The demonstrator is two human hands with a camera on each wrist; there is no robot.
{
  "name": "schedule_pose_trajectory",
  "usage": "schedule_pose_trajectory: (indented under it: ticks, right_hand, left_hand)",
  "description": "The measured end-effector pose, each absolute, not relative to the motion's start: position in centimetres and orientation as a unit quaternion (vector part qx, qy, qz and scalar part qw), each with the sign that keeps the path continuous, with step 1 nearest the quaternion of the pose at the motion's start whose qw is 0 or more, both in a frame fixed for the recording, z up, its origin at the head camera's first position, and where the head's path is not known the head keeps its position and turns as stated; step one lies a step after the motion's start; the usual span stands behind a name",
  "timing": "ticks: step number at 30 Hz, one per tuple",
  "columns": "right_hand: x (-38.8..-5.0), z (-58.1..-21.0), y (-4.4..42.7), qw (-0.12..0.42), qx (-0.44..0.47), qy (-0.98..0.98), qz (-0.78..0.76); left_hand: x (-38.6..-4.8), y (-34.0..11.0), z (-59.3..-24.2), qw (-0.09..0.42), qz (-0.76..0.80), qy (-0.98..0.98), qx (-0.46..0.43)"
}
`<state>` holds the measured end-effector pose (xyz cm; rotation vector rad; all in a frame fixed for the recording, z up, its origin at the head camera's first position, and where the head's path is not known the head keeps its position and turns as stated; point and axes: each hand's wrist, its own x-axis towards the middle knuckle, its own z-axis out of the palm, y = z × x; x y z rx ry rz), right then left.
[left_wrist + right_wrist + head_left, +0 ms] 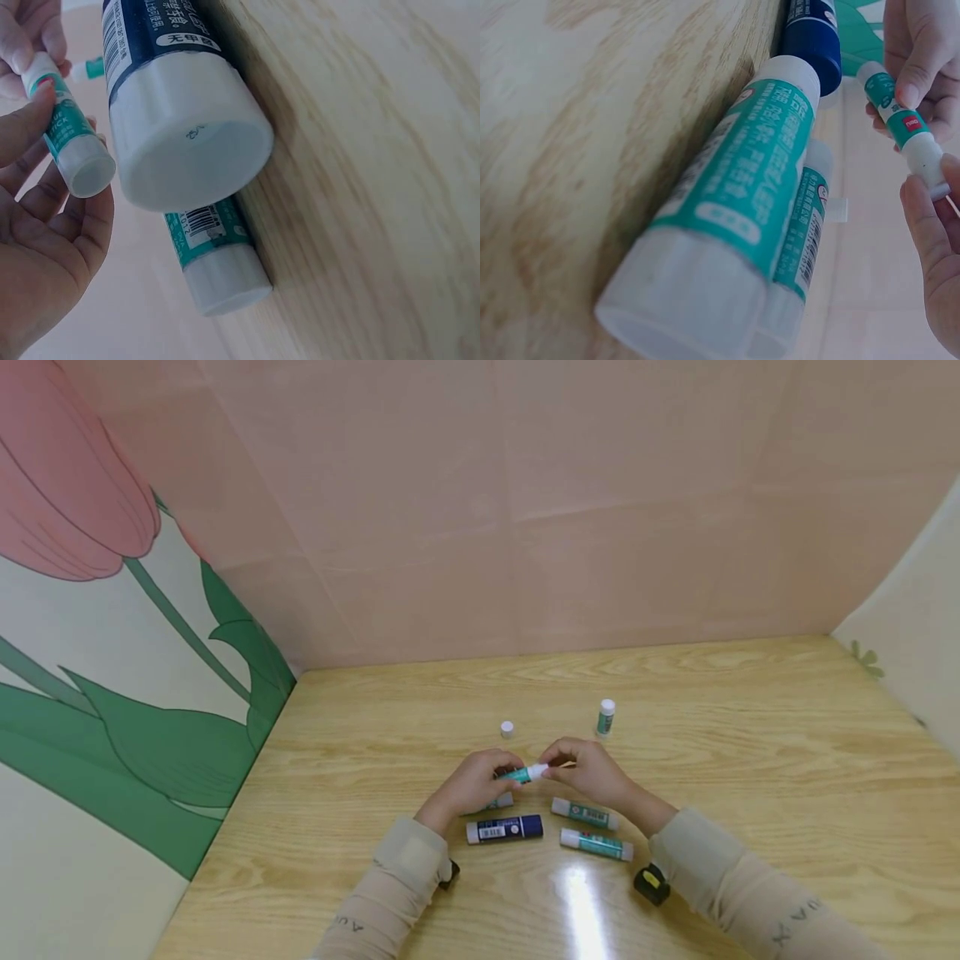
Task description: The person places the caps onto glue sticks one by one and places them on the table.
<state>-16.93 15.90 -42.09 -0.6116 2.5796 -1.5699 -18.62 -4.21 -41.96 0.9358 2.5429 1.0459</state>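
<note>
My left hand (474, 782) grips the teal-and-white body of a glue stick (519, 775) above the table. The fingertips of my right hand (591, 768) pinch its white end, plainly seen on the glue stick (901, 124) in the right wrist view. Under my left hand lies another teal glue stick (214, 240), partly hidden in the head view. Nearer me is a thicker navy glue stick (504, 829). Two teal glue sticks lie below my right hand, an upper glue stick (585, 813) and a lower glue stick (596, 844).
Farther back, a small white cap (507, 729) sits on the wood-grain table (405, 710). To its right a teal glue stick (606, 718) stands upright with a white top. A pink backdrop (525, 568) closes off the back, with a tulip-printed panel (135, 693) at left.
</note>
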Motion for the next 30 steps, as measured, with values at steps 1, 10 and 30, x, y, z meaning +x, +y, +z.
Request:
schedule_pose_trajectory:
  ticks: [1,10,30]
  right_hand:
    - [-16.93,-42.09,15.91,0.032,-0.198,0.837,-0.509]
    - [-16.9,-41.92,15.94,0.04,-0.189,0.845,-0.498]
    - [-16.84,-41.77,15.83,0.035,-0.183,0.851,-0.491]
  left_hand:
    - [-18.62,-4.21,-41.97,0.116,0.356,0.87,0.322]
    - [-18.62,-4.14,-42.13,0.111,0.357,0.869,0.325]
    - [-18.42,-3.92,-42.11,0.102,0.367,0.866,0.325]
